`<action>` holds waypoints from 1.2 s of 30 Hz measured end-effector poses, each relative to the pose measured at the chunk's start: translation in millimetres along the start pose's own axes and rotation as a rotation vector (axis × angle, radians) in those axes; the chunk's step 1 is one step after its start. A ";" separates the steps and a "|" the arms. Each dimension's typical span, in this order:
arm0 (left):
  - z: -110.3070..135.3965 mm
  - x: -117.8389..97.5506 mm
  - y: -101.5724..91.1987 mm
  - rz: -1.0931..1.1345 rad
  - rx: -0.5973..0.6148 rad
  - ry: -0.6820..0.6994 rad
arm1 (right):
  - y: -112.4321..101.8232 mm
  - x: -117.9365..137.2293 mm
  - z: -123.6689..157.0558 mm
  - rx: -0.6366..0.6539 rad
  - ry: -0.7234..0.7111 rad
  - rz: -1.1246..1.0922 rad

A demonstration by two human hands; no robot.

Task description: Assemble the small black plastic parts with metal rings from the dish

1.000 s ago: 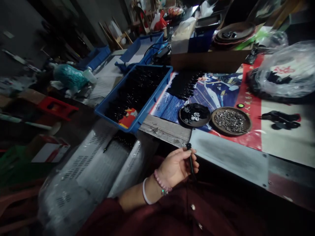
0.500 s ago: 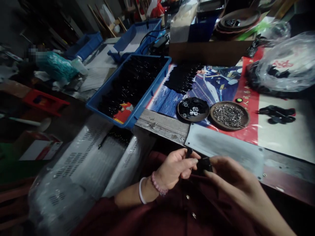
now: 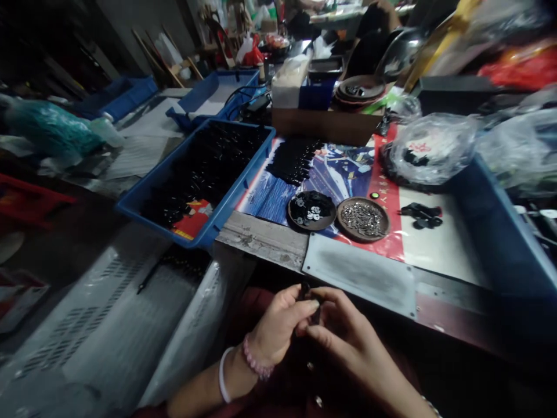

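Note:
A small black part (image 3: pixel 316 315) sits between my two hands, just below the table's front edge; its kind is hard to tell in the dark. My left hand (image 3: pixel 285 318), with a pink bead bracelet and a white bangle at the wrist, is closed on it, thumb on top. My right hand (image 3: pixel 343 331) pinches the same part from the other side, its thumb and fingers bent. Beyond the hands lies a grey metal plate (image 3: pixel 359 276). Behind that stand a bowl of black and silver round pieces (image 3: pixel 312 210) and a bowl of small metal pins (image 3: pixel 364 218).
A blue tray (image 3: pixel 198 235) full of dark parts stands at left, beside a stack of black pieces (image 3: pixel 292 162). Several loose black parts (image 3: pixel 421 215) lie at right, near a plastic-wrapped bundle (image 3: pixel 429 145). Another blue bin (image 3: pixel 500 232) borders the right side.
The camera view has swung right, bringing the right-hand blue bin into sight. My hands have come closer together around the black part, which is now more covered by my fingers.

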State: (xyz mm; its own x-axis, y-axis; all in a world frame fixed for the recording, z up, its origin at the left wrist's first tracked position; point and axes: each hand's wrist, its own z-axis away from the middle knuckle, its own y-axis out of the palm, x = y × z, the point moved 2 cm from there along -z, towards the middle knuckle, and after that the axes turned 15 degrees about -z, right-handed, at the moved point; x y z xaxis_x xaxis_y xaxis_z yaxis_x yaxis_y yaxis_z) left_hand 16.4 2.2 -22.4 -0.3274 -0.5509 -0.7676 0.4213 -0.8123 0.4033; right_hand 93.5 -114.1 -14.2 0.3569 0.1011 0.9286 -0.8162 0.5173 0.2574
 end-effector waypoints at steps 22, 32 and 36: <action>10.4 6.3 -14.9 -0.164 0.018 0.046 | -66.0 86.3 -143.5 -0.163 -0.366 1.087; 7.4 5.6 -30.1 -0.163 0.014 0.031 | -59.8 81.4 -158.8 -0.157 -0.316 1.156; 8.2 5.3 -30.2 -0.157 0.019 0.034 | -72.3 91.1 -152.4 -0.257 -0.377 1.015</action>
State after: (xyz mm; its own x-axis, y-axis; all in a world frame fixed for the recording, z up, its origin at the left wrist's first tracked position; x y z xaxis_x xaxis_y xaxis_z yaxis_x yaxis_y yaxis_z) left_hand -5.1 22.3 -34.5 -0.3592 -0.4101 -0.8383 0.3508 -0.8917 0.2859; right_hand 254.3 -12.7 11.1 -0.6197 0.3349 0.7098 -0.5173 0.5059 -0.6903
